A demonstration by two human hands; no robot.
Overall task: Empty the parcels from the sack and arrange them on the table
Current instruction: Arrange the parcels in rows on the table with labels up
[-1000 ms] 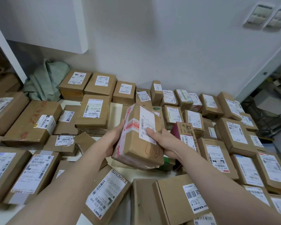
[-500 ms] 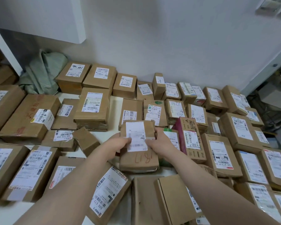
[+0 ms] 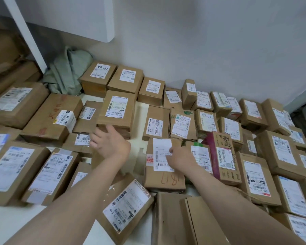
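The parcel marked in red (image 3: 163, 181) lies flat on the worktop (image 3: 5, 221), label up. My right hand (image 3: 179, 157) rests on its label, fingers relaxed, gripping nothing. My left hand (image 3: 109, 142) hovers left of this parcel, fingers spread wide, empty. The green sack (image 3: 67, 73) lies crumpled well behind and left of the parcel, against the wall.

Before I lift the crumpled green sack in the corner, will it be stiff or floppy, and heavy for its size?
Probably floppy: the green sack lies in soft folds against the wall. Likely light, as it sags with no firm bulge showing. It should not roll, but loose cloth may catch on the parcel beside it.
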